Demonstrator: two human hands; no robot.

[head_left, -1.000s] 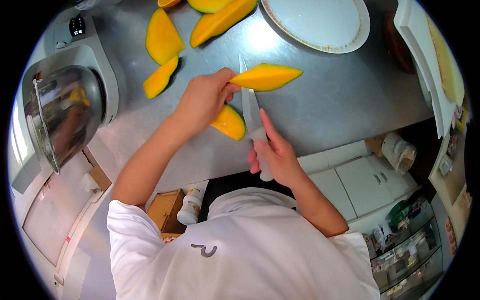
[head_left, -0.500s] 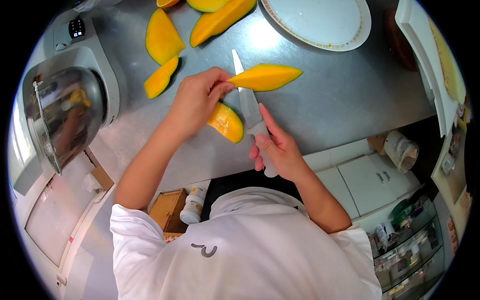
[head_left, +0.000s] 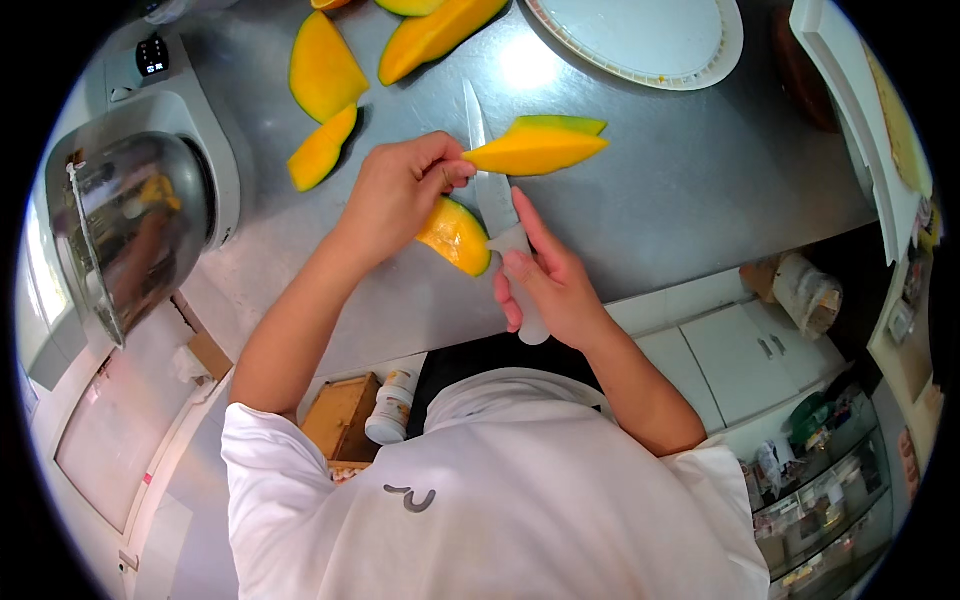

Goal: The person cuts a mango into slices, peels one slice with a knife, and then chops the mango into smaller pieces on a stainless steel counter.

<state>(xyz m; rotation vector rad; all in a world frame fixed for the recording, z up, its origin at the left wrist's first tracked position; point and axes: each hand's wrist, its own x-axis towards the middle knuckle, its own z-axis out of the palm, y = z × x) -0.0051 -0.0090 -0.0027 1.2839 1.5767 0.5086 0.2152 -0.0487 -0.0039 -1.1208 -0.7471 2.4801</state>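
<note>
My left hand [head_left: 405,190] pinches the left tip of a pumpkin wedge [head_left: 540,152], orange-fleshed with green rind, held above the steel counter. A strip of green rind [head_left: 585,125] shows along its far edge toward the right; I cannot tell whether it is partly cut loose. In my right hand [head_left: 555,285] is a knife [head_left: 497,205] with a pale handle, its blade pointing away from me and crossing behind the wedge near my left fingertips. Close below my left hand lies another pumpkin piece [head_left: 456,238], its flesh wet and shiny, on the counter.
More pumpkin pieces [head_left: 325,70] lie at the far left and far middle of the counter [head_left: 680,190]. At the far right sits a white plate [head_left: 640,40] with a patterned rim. A mixer with a steel bowl [head_left: 140,225] stands left. White cabinets [head_left: 750,365] are below right.
The wedge has tilted slightly, so its green rind now shows along the far edge. The knife and my right hand have shifted a little away from me.
</note>
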